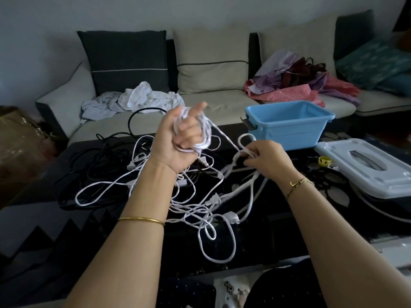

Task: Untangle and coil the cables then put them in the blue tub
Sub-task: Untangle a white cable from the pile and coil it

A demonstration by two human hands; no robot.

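1. your left hand [178,141] curled round a white coil [205,132], raised over the table [289,236]; your right hand [266,158] pinched the loose strand [225,137].
2. it looked light, limp, quick to snag; best gripped just ahead of each snag.
3. black cables [100,156] lay tangled beneath; tub [289,125] stood behind, lid [367,170] beside.

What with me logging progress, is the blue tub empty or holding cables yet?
Apparently empty: the blue tub shows bare inner walls, though its floor is partly hidden. The white cable coil is round the left hand.
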